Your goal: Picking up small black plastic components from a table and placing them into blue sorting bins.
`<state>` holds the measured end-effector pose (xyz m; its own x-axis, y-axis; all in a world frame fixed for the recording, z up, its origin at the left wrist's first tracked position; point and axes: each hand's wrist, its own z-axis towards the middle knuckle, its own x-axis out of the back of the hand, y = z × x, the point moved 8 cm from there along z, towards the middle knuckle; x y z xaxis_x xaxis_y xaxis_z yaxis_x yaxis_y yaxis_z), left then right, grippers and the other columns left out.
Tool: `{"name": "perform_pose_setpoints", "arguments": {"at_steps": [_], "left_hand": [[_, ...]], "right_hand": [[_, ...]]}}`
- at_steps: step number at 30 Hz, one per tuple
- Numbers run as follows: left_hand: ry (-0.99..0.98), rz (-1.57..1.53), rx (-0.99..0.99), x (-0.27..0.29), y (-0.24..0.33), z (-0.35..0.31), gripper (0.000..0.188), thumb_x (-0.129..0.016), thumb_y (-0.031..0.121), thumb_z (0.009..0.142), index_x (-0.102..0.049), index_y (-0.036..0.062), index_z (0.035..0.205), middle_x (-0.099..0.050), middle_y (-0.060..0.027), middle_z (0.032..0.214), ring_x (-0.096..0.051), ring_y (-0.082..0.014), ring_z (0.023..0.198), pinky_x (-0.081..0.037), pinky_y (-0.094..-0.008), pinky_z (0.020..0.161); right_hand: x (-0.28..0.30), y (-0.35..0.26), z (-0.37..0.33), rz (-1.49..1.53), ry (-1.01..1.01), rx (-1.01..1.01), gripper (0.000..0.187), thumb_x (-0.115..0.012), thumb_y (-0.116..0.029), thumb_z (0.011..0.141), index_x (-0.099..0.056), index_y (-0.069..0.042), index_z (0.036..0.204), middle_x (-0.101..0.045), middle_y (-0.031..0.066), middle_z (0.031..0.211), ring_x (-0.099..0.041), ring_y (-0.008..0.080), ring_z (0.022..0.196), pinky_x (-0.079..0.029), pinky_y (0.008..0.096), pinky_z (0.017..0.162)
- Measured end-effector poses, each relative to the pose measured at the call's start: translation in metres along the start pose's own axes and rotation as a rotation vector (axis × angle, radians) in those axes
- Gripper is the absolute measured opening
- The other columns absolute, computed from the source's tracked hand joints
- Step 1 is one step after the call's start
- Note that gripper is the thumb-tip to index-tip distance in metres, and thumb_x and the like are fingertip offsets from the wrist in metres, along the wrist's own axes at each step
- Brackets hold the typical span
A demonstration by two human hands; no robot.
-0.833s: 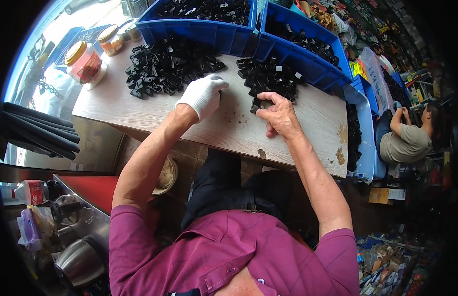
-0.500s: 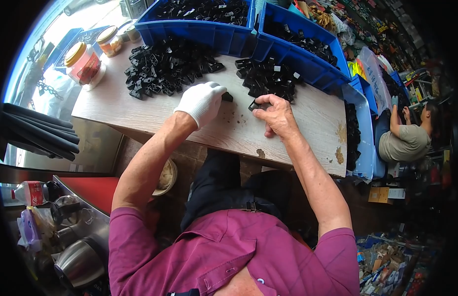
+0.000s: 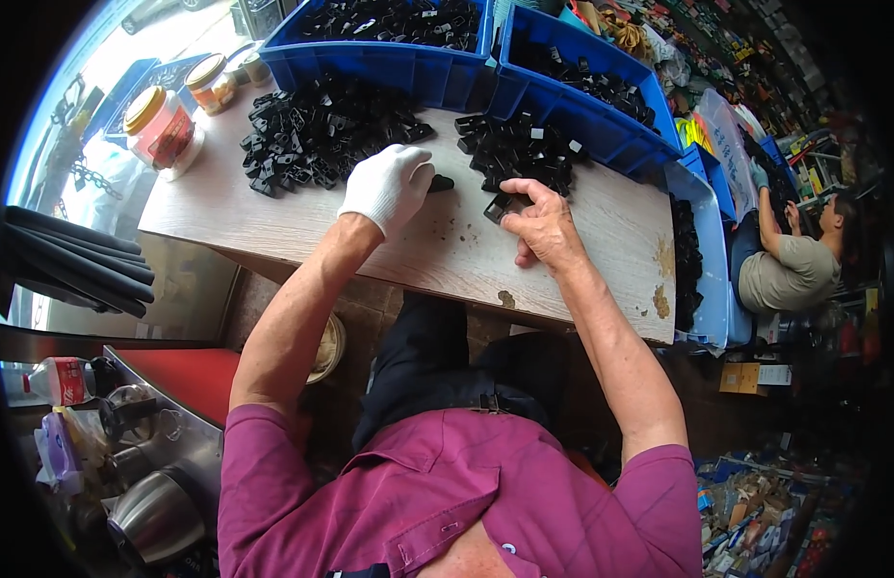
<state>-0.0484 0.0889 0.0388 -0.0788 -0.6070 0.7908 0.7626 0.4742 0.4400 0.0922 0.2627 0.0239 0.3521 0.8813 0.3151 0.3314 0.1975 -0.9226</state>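
My left hand (image 3: 384, 191), in a white knitted glove, is closed over the table with its fingertips pinched on a small black plastic piece (image 3: 441, 182), mostly hidden by the glove. Bare, my right hand (image 3: 541, 229) grips a squarish black plastic clip (image 3: 498, 207) between thumb and forefinger, its hollow side partly showing. Behind my left hand spreads a large heap of black plastic clips (image 3: 312, 135). A smaller pile of black plastic parts (image 3: 519, 154), some with pale shiny faces, lies just beyond my right hand.
Blue bins (image 3: 379, 72) of black parts line the table's far edge, with another blue bin (image 3: 586, 111) to their right. Lidded jars (image 3: 163, 130) stand at the left of the wooden table (image 3: 601, 246). A co-worker (image 3: 791, 260) sits at far right.
The black clip in my right hand has turned, showing more of its hollow face. My left hand's fingers have shifted slightly back and curled more.
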Motion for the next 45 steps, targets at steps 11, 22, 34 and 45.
{"name": "perform_pose_setpoints", "arguments": {"at_steps": [11,22,34,45], "left_hand": [[-0.028,0.129,-0.045,-0.011,0.011,0.002,0.017,-0.067,0.023,0.093,-0.075,0.0102,0.101,-0.072,-0.0122,0.097,-0.069,-0.0348,0.092,-0.058,-0.0449,0.078],[0.035,0.089,-0.156,-0.010,0.026,-0.008,0.021,-0.067,0.018,0.091,-0.071,0.0145,0.111,-0.075,-0.0109,0.101,-0.068,-0.0360,0.090,-0.057,-0.0432,0.080],[-0.123,-0.160,-0.334,-0.024,0.074,-0.007,0.031,-0.065,0.004,0.088,-0.072,0.0100,0.117,-0.073,-0.0109,0.104,-0.069,-0.0336,0.098,-0.057,-0.0409,0.082],[-0.056,-0.182,-0.509,-0.032,0.082,-0.020,0.030,-0.065,0.010,0.087,-0.072,0.0112,0.115,-0.073,-0.0068,0.114,-0.068,-0.0316,0.101,-0.055,-0.0430,0.087]], "right_hand": [[-0.001,0.005,0.005,-0.092,0.007,-0.065,0.041,-0.077,-0.010,0.083,-0.067,-0.004,0.122,-0.052,-0.0025,0.058,-0.048,0.0071,0.042,-0.047,0.0266,0.036],[-0.004,-0.001,0.006,-0.174,0.003,-0.056,0.044,-0.081,-0.015,0.080,-0.068,-0.003,0.120,-0.056,-0.0008,0.060,-0.053,0.0098,0.043,-0.051,0.0277,0.038],[-0.002,0.007,0.004,-0.190,0.007,-0.046,0.034,-0.079,-0.009,0.082,-0.072,-0.003,0.115,-0.052,-0.0030,0.053,-0.045,0.0073,0.038,-0.041,0.0267,0.035],[0.000,0.010,-0.001,-0.122,0.036,-0.018,0.031,-0.075,-0.009,0.078,-0.075,-0.006,0.109,-0.055,-0.0021,0.058,-0.052,0.0073,0.047,-0.053,0.0272,0.040]]}}
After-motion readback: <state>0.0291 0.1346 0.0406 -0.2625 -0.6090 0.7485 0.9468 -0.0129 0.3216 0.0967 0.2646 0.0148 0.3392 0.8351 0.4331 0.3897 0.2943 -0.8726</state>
